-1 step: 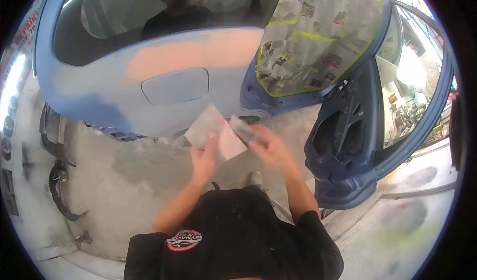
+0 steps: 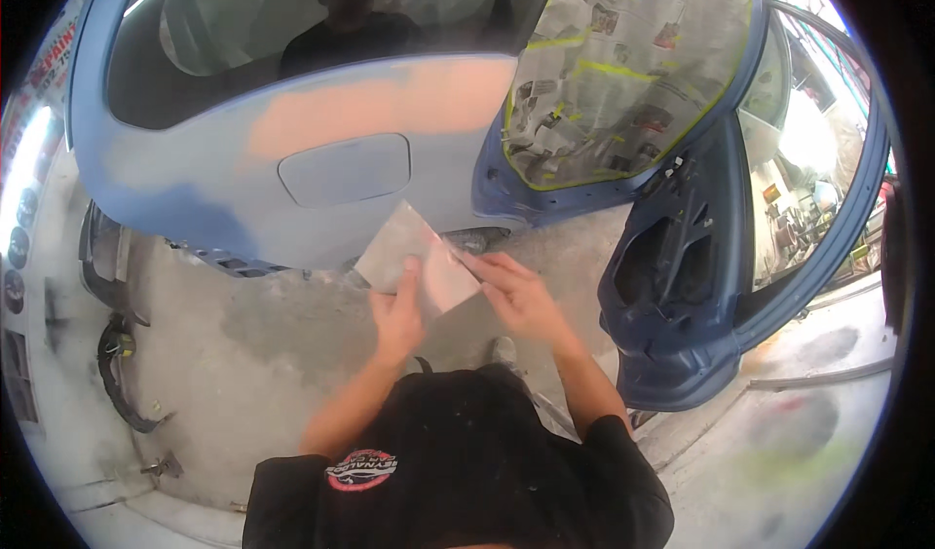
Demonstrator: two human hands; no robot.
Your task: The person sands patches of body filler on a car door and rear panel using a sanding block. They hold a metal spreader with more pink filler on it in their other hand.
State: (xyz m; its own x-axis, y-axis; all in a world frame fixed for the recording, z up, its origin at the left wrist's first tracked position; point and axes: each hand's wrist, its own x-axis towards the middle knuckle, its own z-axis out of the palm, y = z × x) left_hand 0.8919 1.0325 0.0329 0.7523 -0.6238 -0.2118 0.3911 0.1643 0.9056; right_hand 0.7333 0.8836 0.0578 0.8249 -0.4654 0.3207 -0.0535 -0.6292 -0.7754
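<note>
My left hand [image 2: 397, 317] grips a pale, square mixing board [image 2: 390, 247] from below, with its thumb pressed on top. Pink body filler [image 2: 440, 274] is smeared across the board's right half. At the right edge of that board my right hand [image 2: 523, 296] is closed around a thin, dark spreader [image 2: 463, 255], seen nearly edge-on and partly hidden by the fingers. Beyond the board stands a car's rear side panel [image 2: 243, 174], grey and blue, with a peach-coloured filler patch [image 2: 380, 106] under the window and an outlined fuel flap [image 2: 346, 171].
To the right, a blue car door [image 2: 672, 286] hangs wide open. Newspaper [image 2: 623, 81] edged with yellow tape covers the door opening. A black curved car part [image 2: 112, 378] and a bumper piece [image 2: 97, 257] lie on the concrete floor [image 2: 263, 354] at the left.
My right hand has turned a little and moved left, bringing the spreader from just off the board to its right edge. The board has shifted slightly up and left.
</note>
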